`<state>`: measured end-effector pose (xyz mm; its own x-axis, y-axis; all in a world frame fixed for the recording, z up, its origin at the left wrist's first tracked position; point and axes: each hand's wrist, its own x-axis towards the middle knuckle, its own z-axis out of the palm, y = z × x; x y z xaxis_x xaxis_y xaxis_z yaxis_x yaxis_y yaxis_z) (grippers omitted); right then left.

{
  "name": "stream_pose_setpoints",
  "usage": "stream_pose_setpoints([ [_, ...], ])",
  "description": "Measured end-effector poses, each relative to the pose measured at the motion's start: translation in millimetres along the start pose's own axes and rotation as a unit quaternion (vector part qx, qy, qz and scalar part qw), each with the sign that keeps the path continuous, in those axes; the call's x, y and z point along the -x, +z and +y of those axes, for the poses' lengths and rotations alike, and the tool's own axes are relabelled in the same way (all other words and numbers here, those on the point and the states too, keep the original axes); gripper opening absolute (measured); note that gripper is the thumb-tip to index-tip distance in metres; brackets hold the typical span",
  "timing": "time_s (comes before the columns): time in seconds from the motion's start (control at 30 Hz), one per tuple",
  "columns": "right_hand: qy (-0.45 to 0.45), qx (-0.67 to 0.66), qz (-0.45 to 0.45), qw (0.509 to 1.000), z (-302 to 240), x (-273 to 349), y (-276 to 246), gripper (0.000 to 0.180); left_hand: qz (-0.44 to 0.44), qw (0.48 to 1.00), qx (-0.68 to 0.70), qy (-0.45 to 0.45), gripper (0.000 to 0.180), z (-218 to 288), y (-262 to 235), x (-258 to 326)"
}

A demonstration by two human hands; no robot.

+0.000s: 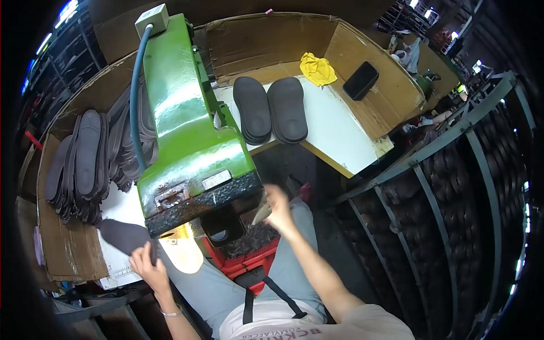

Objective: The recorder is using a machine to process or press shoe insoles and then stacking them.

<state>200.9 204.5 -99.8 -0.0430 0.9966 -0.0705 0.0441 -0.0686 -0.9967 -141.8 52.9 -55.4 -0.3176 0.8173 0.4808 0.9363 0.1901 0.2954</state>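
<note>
Dark sole was pinched in the left hand; the right hand, grip unclear, should hold steady under the green machine.

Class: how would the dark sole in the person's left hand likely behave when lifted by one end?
The dark sole looks thin and flat, so it would probably droop, and feel light. The left hand pinches its edge only, so it may swing. Its matte surface suggests little slipping.

Behind your machine you see two dark soles on the white tabletop, with a yellow rag and a black phone near them.
</note>
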Motion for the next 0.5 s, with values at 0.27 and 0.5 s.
stream_pose_setpoints([
  [0.27, 0.341, -0.413, -0.230, 0.813, 2.9, 117.3, 33.0, 0.042, -0.172, 0.905, 0.322, 0.218, 0.041, 140.0, -28.1, 93.8],
  [0.5, 0.143, -0.096, -0.229, 0.958, -35.9, 136.3, -49.1, 0.052, -0.208, 0.624, 0.730, -0.183, 0.056, 159.5, -6.3, 71.3],
])
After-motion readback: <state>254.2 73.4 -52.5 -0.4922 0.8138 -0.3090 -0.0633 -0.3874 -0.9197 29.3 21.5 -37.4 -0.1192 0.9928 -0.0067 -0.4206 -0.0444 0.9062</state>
